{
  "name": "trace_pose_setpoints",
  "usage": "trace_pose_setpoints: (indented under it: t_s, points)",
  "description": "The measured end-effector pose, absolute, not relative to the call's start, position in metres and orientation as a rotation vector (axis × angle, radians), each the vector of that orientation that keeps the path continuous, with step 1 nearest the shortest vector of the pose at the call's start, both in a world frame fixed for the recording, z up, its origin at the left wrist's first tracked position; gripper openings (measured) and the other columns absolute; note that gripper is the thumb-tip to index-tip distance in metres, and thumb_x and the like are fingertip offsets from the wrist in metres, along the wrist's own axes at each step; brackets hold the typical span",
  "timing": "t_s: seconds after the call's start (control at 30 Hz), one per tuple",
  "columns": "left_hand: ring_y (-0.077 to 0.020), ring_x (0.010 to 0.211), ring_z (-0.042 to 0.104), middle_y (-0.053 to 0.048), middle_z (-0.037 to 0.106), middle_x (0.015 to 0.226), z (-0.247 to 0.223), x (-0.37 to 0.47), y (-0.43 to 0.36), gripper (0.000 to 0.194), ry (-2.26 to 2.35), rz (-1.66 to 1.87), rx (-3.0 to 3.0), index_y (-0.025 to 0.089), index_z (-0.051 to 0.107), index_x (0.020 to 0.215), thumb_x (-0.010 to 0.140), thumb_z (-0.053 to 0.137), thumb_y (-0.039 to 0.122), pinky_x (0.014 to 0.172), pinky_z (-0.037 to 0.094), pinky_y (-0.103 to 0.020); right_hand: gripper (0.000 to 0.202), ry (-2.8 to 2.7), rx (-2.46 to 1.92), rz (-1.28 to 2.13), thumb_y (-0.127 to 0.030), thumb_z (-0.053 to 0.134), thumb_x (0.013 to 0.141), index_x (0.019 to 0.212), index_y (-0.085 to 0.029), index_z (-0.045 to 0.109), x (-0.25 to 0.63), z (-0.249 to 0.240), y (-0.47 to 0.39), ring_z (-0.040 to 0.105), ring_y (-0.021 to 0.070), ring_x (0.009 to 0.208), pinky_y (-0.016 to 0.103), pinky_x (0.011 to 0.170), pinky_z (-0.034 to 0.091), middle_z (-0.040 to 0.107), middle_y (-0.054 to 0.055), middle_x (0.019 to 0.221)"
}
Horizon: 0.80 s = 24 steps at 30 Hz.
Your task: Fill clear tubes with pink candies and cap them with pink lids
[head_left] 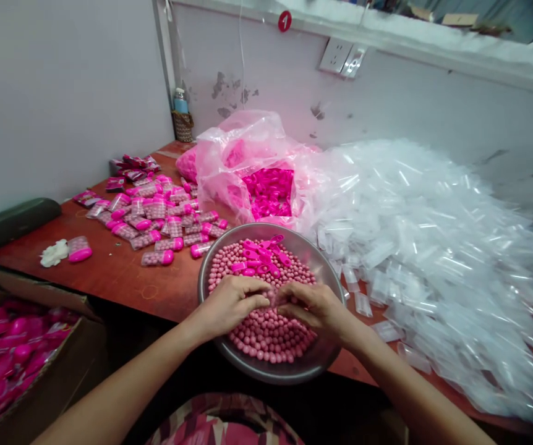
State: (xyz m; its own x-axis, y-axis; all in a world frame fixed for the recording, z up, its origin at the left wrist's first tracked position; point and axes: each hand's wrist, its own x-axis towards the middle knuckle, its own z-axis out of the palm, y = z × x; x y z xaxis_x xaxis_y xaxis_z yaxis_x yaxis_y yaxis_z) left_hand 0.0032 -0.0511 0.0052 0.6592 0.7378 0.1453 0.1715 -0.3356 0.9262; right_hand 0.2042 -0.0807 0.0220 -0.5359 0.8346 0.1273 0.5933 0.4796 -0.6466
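Observation:
My left hand (233, 304) and my right hand (317, 309) meet above a steel bowl (326, 262). Between their fingertips is a small clear plastic container (272, 298) with pinkish contents, mostly covered by the fingers. Thumb and forefinger of the left hand close on one side of it, and the curled right fingers touch the other side. Pink beads (271, 346) fill much of the bowl. On the beads, towards the far side, lies a small heap of bright pink plastic caps (261, 254) with flat tabs.
Bead-filled containers (155, 210) with pink caps cover the table's left part. A pink plastic bag (248, 136) of caps stands behind the bowl. Clear empty containers (424, 235) heap up on the right. A cardboard box (62, 371) of pink packs is at lower left.

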Motion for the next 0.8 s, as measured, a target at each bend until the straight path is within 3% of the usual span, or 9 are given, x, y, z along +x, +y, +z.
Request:
trace_pose_setpoints:
  t_s: [0.17,0.23,0.37,0.5,0.73,0.8]
  points:
    - [-0.0176,0.074,0.06,-0.004,0.069,0.079,0.002,0.003,-0.051,0.017,0.757,0.684,1.832,0.016,0.07,0.086,0.079,0.055,0.017,0.069,0.041,-0.026,0.019,-2.213,-1.369,1.114,-0.034,0.057,0.082,0.081,-0.015,0.057,0.217,0.027,-0.081,0.051,0.0087,0.052,0.017,0.049,0.038,0.056,-0.003,0.058]
    - [-0.0183,0.077,0.061,-0.005,0.069,0.084,0.0,0.002,-0.05,0.019,0.734,0.694,1.666,0.015,0.069,0.091,0.079,0.056,0.018,0.072,0.044,-0.027,0.023,-2.26,-1.493,0.986,-0.037,0.057,0.082,0.087,-0.016,0.059,0.225,0.031,-0.07,0.056,0.0113,0.059,0.019,0.054,0.041,0.062,0.0,0.068]
    - [-0.0171,0.081,0.061,-0.007,0.067,0.093,0.001,0.002,-0.047,0.023,0.619,0.741,1.168,0.016,0.066,0.098,0.077,0.06,0.023,0.072,0.048,-0.027,0.022,-2.399,-1.732,0.351,-0.033,0.049,0.086,0.098,-0.018,0.062,0.228,0.028,-0.035,0.062,0.0176,0.082,0.025,0.071,0.043,0.067,0.006,0.092]
    - [-0.0145,0.08,0.06,-0.006,0.065,0.094,0.003,0.001,-0.045,0.026,0.592,0.818,0.89,0.015,0.065,0.098,0.073,0.067,0.023,0.074,0.05,-0.028,0.024,-2.496,-2.021,0.005,-0.033,0.046,0.086,0.099,-0.017,0.06,0.216,0.014,-0.007,0.062,0.0215,0.088,0.026,0.07,0.041,0.066,0.009,0.096]
    - [-0.0144,0.078,0.06,-0.008,0.065,0.087,0.002,0.0,-0.043,0.025,0.605,0.874,0.797,0.013,0.066,0.097,0.078,0.062,0.028,0.072,0.051,-0.028,0.022,-2.475,-2.154,-0.011,-0.03,0.046,0.083,0.085,-0.015,0.061,0.219,0.007,-0.002,0.063,0.0222,0.078,0.026,0.064,0.041,0.067,0.011,0.085]
    - [-0.0153,0.079,0.06,-0.008,0.065,0.086,0.002,0.001,-0.044,0.026,0.626,0.877,0.834,0.013,0.066,0.096,0.079,0.06,0.031,0.073,0.051,-0.028,0.023,-2.4,-2.068,0.188,-0.031,0.045,0.084,0.089,-0.015,0.061,0.224,0.018,-0.011,0.062,0.0197,0.076,0.026,0.065,0.043,0.067,0.009,0.084]
